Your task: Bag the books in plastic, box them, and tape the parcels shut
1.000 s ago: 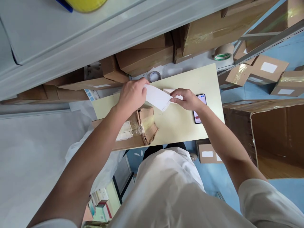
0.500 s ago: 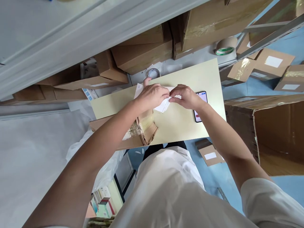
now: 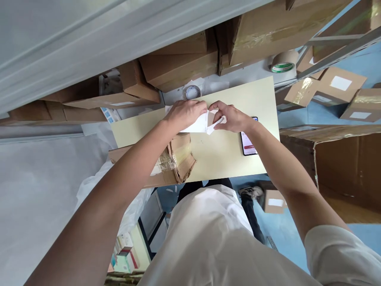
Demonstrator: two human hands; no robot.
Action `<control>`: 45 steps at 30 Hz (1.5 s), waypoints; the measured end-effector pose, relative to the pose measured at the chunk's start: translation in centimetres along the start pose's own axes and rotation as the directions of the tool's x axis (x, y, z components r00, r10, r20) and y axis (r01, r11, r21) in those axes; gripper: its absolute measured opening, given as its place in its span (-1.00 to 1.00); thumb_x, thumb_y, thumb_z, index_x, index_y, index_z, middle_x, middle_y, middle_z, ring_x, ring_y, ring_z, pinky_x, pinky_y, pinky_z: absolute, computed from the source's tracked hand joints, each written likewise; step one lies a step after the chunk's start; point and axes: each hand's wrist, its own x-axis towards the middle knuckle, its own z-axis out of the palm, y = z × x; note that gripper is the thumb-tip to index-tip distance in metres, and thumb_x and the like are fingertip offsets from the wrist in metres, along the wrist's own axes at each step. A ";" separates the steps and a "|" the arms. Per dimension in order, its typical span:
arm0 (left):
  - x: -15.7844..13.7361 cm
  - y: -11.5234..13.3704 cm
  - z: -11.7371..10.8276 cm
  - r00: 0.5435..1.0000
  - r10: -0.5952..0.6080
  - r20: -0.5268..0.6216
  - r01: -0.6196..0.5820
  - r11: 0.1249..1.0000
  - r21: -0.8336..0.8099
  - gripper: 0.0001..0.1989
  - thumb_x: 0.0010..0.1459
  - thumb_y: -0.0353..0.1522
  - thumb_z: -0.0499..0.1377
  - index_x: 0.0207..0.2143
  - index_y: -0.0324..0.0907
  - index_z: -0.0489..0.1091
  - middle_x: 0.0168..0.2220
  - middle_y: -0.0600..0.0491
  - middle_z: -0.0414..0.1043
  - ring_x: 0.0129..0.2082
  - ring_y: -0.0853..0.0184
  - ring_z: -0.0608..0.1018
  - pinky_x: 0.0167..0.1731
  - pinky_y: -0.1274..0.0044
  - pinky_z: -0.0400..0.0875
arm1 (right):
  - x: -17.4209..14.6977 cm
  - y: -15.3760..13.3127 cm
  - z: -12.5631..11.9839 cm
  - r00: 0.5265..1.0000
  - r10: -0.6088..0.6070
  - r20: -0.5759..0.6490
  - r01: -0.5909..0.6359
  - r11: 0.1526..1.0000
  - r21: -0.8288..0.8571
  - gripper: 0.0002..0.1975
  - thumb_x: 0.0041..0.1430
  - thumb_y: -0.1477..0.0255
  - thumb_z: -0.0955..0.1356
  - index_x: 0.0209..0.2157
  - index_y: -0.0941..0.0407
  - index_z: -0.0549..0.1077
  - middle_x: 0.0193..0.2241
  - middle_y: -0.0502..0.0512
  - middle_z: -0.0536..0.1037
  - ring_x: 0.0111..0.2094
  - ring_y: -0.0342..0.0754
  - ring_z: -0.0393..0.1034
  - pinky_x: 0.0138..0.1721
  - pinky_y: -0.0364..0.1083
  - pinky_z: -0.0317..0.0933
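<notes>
Over the pale yellow table, my left hand (image 3: 188, 113) grips the upper edge of a white sheet of paper (image 3: 197, 126), its thumb and fingertips together near the sheet's right corner. My right hand (image 3: 231, 118) is just to the right, fingers curled, pinching a small white paper piece (image 3: 212, 128) beside that sheet. Whether the two papers are joined cannot be seen. Below my left forearm lies a folded cardboard box (image 3: 180, 153) with clear tape on it. A phone (image 3: 249, 143) with a lit screen is partly covered by my right wrist.
Behind the table (image 3: 226, 159) are a roll of clear tape (image 3: 193, 92) and a brown tape roll (image 3: 284, 62). Cardboard boxes (image 3: 181, 67) line the shelf. A large open carton (image 3: 351, 174) stands at right. Another person's shoe (image 3: 252, 192) shows on the floor.
My right hand has turned, drawing a small paper piece to the right. My left hand has shifted slightly left and now lies flatter on the sheet. Another person's leg has appeared below the table.
</notes>
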 end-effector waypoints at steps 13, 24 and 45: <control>-0.7 -2.3 -2.9 0.954 -0.104 -0.282 0.082 0.993 -0.089 -0.75 0.32 -0.24 -0.03 -0.14 -0.10 0.40 -0.21 0.03 0.52 -0.14 0.30 0.51 -0.14 0.51 0.28 | -3.7 0.9 -2.0 0.999 0.047 -0.024 -0.053 0.873 -0.484 -0.64 0.07 0.49 0.33 -0.07 -0.03 0.49 0.02 0.09 0.50 0.18 0.23 0.20 0.20 0.39 -0.29; -15.2 4.1 -8.5 0.894 0.095 -0.438 -0.183 0.970 -0.163 -0.81 0.28 -0.28 0.05 -0.13 -0.08 0.41 -0.17 0.04 0.55 -0.14 0.27 0.55 -0.04 0.39 0.31 | -3.5 -18.7 6.4 0.873 0.053 -0.485 0.006 0.993 0.119 -0.44 0.14 0.19 0.36 0.14 0.04 0.23 -0.04 0.20 0.51 -0.11 0.10 0.45 -0.14 0.09 0.39; -32.7 -0.3 1.9 0.724 -0.631 -0.278 -0.430 -0.098 -0.898 -0.73 -0.14 -0.31 0.36 -0.40 -0.19 0.38 -0.43 0.12 0.45 -0.50 0.47 0.47 -0.47 0.62 0.35 | -6.0 -30.2 23.7 0.664 -0.641 -0.386 0.019 0.530 -0.848 -0.71 0.25 0.46 0.31 0.00 0.01 0.44 -0.01 0.12 0.55 0.05 0.03 0.39 0.19 0.06 -0.04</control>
